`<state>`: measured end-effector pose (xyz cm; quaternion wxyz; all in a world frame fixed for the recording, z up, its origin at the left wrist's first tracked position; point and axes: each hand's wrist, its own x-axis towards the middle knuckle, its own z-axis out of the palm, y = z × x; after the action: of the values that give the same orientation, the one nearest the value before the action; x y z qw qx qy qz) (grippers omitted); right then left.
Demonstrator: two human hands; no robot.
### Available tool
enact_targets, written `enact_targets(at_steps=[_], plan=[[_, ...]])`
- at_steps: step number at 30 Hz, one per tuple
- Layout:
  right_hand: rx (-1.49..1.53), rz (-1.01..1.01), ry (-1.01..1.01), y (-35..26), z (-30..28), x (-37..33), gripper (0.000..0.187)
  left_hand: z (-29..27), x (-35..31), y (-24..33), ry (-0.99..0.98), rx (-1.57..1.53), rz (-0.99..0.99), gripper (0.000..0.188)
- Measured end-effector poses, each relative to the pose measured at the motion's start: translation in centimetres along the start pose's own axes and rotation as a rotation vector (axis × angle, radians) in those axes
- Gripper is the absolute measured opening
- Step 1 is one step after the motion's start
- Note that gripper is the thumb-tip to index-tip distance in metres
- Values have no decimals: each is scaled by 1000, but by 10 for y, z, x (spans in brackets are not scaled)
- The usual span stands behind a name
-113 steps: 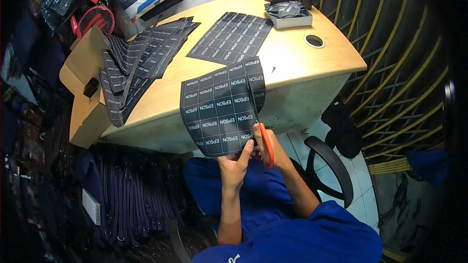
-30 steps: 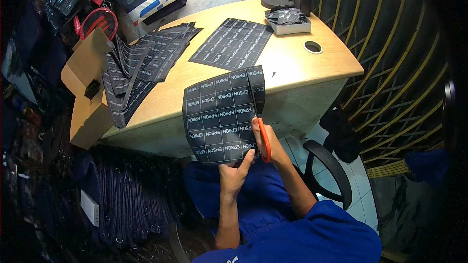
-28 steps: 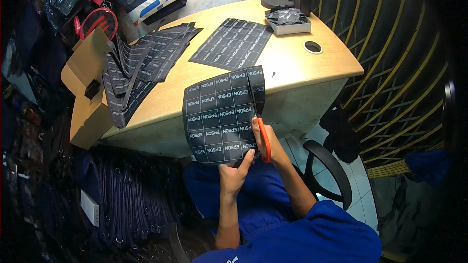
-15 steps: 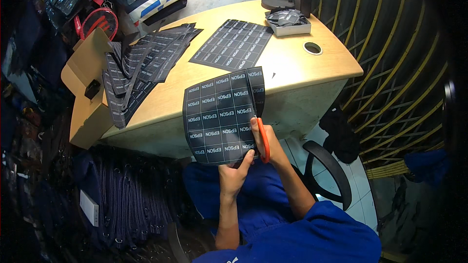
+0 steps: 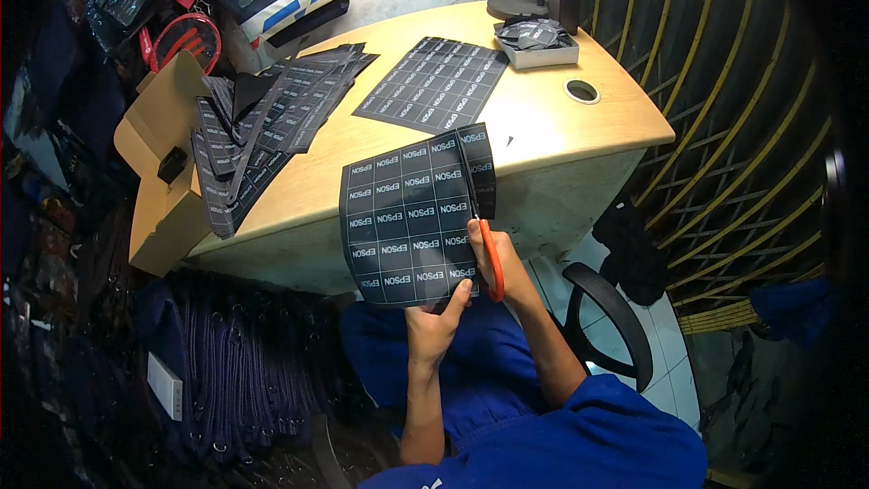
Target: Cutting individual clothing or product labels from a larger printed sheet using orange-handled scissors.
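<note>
Centrally, one dark sheet (image 5: 403, 226), gridded with fine pale lines and repeated white lettering, held in front of the near edge of a light wood-topped desk (image 5: 552, 127), bowed slightly along its left side. Left hand (image 5: 433, 330): grasping the sheet at its lower right corner, thumb on the upper face, fingers mostly hidden beneath. Right hand (image 5: 509, 267): closed around the orange handles of a pair of scissors (image 5: 495, 263), just beside the left thumb; dark blades directed away from the person, lying between the sheet's main part and a narrow printed strip (image 5: 481, 158) on its right. Whether strip and sheet are joined lower down cannot be told. On the desk: a second gridded sheet (image 5: 433, 81), flat, beyond the held one; to the left, an overlapping heap of printed strips (image 5: 303, 100), its near end beside an open cardboard box (image 5: 167, 113) containing a small black object (image 5: 172, 165); to the far right, a shallow white tray (image 5: 548, 58) filled with small dark pieces (image 5: 536, 33); nearer, a round cable hole (image 5: 582, 91) and one tiny dark scrap (image 5: 510, 140).
</note>
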<state>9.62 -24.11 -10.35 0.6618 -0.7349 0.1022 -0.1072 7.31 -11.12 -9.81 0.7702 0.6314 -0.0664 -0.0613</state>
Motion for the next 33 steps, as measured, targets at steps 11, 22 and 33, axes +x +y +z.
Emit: enact_targets(at_steps=[11,22,33], plan=[[86,-35,-73,1,-1,-2,51,-4,2,-2,3,-6,41,24],[171,169,-121,1,1,-6,51,-12,0,2,-62,123,108,35],[81,-103,-53,8,4,-4,49,-10,-7,2,-41,292,167,27]])
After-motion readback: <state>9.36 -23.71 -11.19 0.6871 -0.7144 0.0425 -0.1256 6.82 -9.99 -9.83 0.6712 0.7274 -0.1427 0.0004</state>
